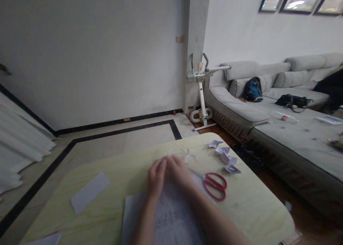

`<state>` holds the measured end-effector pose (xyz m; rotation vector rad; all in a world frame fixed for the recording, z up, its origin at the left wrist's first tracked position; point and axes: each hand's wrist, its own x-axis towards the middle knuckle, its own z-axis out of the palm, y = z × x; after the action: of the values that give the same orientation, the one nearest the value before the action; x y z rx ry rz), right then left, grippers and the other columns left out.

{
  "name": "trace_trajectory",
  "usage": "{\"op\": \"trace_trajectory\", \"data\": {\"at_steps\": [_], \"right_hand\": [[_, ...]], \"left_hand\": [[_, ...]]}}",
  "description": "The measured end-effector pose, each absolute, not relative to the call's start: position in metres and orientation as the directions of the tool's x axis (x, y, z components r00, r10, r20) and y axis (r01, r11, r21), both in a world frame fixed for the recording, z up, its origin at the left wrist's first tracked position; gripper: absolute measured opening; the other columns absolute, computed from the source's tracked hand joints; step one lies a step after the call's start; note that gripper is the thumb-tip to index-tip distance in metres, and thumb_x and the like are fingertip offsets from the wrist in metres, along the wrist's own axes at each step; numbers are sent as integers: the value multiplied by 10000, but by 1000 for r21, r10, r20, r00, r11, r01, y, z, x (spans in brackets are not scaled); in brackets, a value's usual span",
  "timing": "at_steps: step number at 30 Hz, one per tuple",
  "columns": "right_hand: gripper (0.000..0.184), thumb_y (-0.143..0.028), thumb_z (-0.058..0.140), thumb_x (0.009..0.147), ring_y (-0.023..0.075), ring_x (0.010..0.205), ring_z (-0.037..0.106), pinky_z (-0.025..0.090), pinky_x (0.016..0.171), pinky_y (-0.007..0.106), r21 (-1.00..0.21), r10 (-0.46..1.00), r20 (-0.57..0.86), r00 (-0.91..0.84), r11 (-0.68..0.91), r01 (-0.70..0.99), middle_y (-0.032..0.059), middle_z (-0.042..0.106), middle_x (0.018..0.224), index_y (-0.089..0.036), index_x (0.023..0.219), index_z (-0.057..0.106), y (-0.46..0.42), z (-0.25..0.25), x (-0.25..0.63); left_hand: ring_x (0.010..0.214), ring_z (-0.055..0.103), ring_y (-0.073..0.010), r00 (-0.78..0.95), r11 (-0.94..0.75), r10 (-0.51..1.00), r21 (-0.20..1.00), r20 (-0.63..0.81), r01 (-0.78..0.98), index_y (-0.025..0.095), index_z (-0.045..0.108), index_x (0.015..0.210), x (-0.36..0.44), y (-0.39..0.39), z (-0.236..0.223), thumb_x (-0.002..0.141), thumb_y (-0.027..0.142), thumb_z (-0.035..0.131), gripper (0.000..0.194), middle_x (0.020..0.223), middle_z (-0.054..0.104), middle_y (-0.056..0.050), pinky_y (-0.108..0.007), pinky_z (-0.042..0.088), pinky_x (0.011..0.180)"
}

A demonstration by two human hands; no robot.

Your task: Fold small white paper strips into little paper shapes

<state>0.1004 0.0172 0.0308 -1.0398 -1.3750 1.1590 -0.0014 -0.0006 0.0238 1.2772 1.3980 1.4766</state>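
My left hand (156, 175) and my right hand (179, 170) meet at the fingertips over the far edge of a written-on lined notebook (174, 216). Both have their fingers curled in and pressed together. A small pale tip, perhaps paper, shows just beyond them, but the fingers hide what they pinch. To the right of my right hand lie red-handled scissors (215, 186), their blades pointing left onto the notebook. Thin white paper scraps (187, 155) are scattered past my fingers. Several small folded paper shapes (223, 151) stand along the table's right edge.
On the left of the pale wooden table (112, 205) lies a blank paper strip (89, 192), with another paper (45, 239) at the near left corner. Beyond are an exercise machine (202, 91), a grey sofa (238, 105) with a blue backpack (253, 89), and a white curtain (21, 141).
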Motion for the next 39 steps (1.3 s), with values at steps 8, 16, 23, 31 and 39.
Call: {"op": "trace_trajectory", "data": {"at_steps": [8,16,23,31,39], "right_hand": [[267,-322,462,823,114,604,488,378,548,206,-990,985,140,-103,139,-13,-11,532,603,-142,657,569,16,37,101],[202,-301,532,760,120,582,492,393,563,223,-991,991,136,12,135,19,-13,539,579,-150,632,573,21,34,101],[202,-287,518,771,121,598,496,380,560,220,-985,987,161,8,161,55,-11,544,587,-154,628,571,18,36,100],[198,-283,509,778,118,595,489,362,545,218,-985,989,151,-7,151,81,-14,546,595,-155,641,570,17,36,99],[210,-291,510,778,113,572,463,345,537,220,-978,985,172,1,171,120,-24,517,569,-161,618,548,18,33,99]], "left_hand": [[890,616,-221,-244,-120,960,988,140,96,141,674,925,0,0,28,762,383,568,311,934,686,-87,-314,465,803],[885,624,-215,-254,-89,963,996,90,15,143,680,899,0,-1,34,712,363,620,294,935,693,-80,-298,475,785],[874,625,-215,-274,-100,957,995,96,-2,136,674,885,0,-2,33,725,353,601,280,922,689,-86,-302,480,769],[831,623,-202,-308,-74,949,997,71,4,137,661,867,-1,-1,32,720,365,594,280,882,685,-73,-280,478,723],[878,612,-213,-339,-75,937,996,84,37,139,667,867,-2,2,28,714,362,598,279,899,683,-81,-300,470,780]]}}
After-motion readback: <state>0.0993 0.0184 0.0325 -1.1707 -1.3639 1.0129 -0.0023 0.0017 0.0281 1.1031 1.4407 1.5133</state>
